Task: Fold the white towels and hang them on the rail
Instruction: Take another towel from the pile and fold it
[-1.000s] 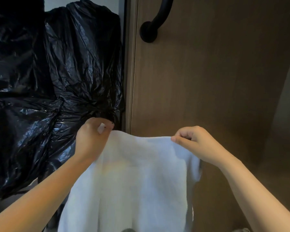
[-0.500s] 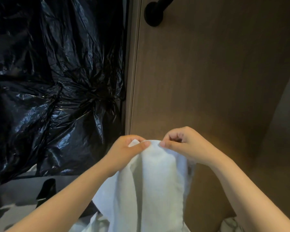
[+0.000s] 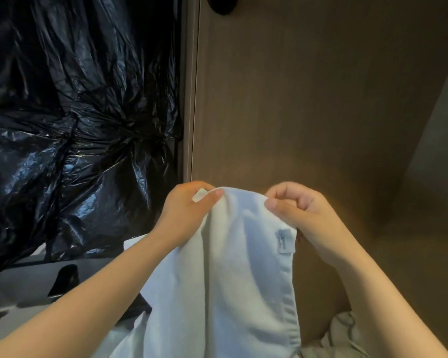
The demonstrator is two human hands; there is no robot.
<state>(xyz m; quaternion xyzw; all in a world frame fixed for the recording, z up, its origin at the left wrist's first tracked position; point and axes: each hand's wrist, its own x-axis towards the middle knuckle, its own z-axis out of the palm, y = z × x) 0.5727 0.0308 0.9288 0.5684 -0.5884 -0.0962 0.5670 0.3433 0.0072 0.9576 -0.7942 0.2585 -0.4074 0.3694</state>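
Observation:
A white towel (image 3: 233, 275) hangs down in front of me, folded lengthwise, with a small label near its right edge. My left hand (image 3: 186, 210) pinches the top left corner between thumb and fingers. My right hand (image 3: 298, 210) pinches the top right corner. The two hands are close together, so the top edge bulges upward between them. The foot of a black rail or handle (image 3: 221, 5) shows on the wooden panel at the top edge, far above the towel.
Crumpled black plastic sheeting (image 3: 75, 125) fills the left half. A brown wooden panel (image 3: 308, 99) stands straight ahead and to the right. A grey surface (image 3: 18, 288) lies at the lower left. Light striped fabric (image 3: 344, 334) shows at the bottom right.
My hands came together from a wide spread, folding the towel lengthwise, and have parted slightly since. The view tilted down, so the black rail slid almost out of the top.

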